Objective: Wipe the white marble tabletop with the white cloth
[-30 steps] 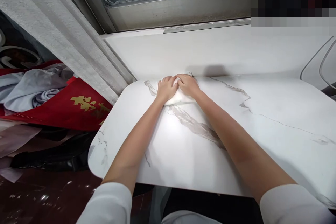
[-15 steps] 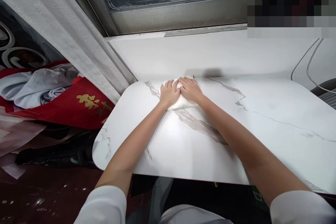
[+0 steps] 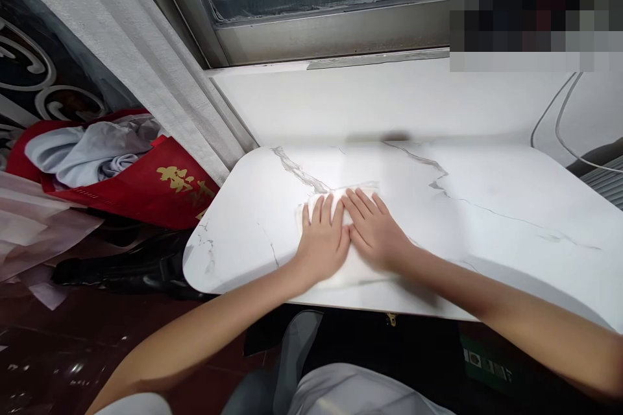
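A white cloth (image 3: pixel 357 270) lies spread on the white marble-patterned tabletop (image 3: pixel 491 172), near its front edge. My left hand (image 3: pixel 323 238) rests flat on the cloth's left part, fingers spread and pointing away from me. Beside it, my right hand (image 3: pixel 376 227) presses down on the right part, palm down with fingers stretched out. The thumbs meet or nearly meet in the middle. Both hands cover much of the cloth; its far edge shows past the fingertips.
Behind the table stand a white wall (image 3: pixel 389 104) and a metal-framed window (image 3: pixel 335 35). A grey curtain (image 3: pixel 126 45) hangs at the left, by a red bag (image 3: pixel 141 191) holding light grey cloth. A cable (image 3: pixel 559 113) runs down the wall at the right.
Both hands and the cloth have come from the table's back edge toward me. The cloth, bunched before, now lies flatter. The elbows have bent outward.
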`<state>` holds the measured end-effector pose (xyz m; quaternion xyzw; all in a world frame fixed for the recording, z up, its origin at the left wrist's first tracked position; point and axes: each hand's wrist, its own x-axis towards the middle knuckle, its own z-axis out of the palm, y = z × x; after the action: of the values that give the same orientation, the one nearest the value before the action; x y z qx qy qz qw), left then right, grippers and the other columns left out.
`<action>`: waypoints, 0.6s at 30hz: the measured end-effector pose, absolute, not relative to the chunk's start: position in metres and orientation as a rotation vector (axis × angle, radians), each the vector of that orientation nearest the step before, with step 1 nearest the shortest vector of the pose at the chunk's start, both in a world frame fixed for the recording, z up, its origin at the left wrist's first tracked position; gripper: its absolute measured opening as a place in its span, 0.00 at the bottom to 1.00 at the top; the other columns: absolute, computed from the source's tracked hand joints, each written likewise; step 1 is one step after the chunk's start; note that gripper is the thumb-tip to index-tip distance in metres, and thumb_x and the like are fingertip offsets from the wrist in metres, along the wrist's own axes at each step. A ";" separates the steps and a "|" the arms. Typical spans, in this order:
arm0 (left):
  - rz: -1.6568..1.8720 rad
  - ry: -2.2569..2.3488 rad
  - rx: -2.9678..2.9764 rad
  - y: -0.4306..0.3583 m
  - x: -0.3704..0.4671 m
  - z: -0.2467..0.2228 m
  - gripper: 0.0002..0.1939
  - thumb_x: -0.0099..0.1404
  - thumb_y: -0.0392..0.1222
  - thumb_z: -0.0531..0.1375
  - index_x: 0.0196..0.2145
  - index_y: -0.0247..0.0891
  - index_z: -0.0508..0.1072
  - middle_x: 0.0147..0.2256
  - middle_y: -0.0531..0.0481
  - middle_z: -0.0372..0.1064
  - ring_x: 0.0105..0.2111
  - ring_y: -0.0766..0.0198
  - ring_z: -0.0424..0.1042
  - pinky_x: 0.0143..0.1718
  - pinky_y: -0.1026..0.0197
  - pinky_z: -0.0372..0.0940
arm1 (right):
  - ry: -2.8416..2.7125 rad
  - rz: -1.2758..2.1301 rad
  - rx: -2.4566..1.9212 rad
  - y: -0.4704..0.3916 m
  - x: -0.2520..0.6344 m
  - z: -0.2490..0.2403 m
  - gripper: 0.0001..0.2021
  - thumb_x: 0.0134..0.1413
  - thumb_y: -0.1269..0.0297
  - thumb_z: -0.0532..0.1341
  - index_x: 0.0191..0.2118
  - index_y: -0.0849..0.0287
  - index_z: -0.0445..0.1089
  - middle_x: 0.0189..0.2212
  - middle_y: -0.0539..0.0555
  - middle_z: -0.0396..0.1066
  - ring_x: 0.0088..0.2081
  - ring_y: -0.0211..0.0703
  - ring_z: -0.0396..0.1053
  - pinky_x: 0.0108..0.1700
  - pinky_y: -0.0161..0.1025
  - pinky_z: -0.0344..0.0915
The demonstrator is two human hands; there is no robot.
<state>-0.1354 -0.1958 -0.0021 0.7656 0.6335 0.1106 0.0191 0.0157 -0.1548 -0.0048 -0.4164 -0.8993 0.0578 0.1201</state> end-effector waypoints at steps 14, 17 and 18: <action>0.282 1.691 2.576 -0.247 -0.109 0.002 0.29 0.76 0.44 0.41 0.68 0.24 0.52 0.70 0.31 0.46 0.70 0.41 0.45 0.66 0.31 0.47 | -2.632 -0.041 -1.067 -0.211 0.062 -0.008 0.32 0.65 0.67 0.46 0.72 0.70 0.43 0.69 0.64 0.52 0.72 0.56 0.43 0.68 0.61 0.49; 0.220 1.734 2.505 -0.216 -0.104 0.006 0.29 0.75 0.44 0.42 0.68 0.25 0.53 0.69 0.33 0.48 0.70 0.43 0.46 0.66 0.32 0.46 | -2.639 0.025 -1.146 -0.181 0.061 -0.007 0.30 0.65 0.65 0.45 0.70 0.69 0.51 0.69 0.64 0.53 0.71 0.56 0.46 0.69 0.61 0.48; 0.209 1.757 2.474 -0.203 -0.102 0.006 0.29 0.74 0.44 0.42 0.68 0.26 0.53 0.69 0.34 0.48 0.70 0.44 0.46 0.67 0.32 0.45 | -2.635 0.058 -1.180 -0.167 0.061 -0.006 0.29 0.65 0.65 0.45 0.69 0.68 0.53 0.69 0.63 0.53 0.71 0.56 0.47 0.69 0.61 0.47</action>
<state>-0.1016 -0.2027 0.0063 0.8123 0.5770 0.0685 0.0501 0.0612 -0.1669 -0.0064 -0.4052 -0.9052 0.0199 0.1265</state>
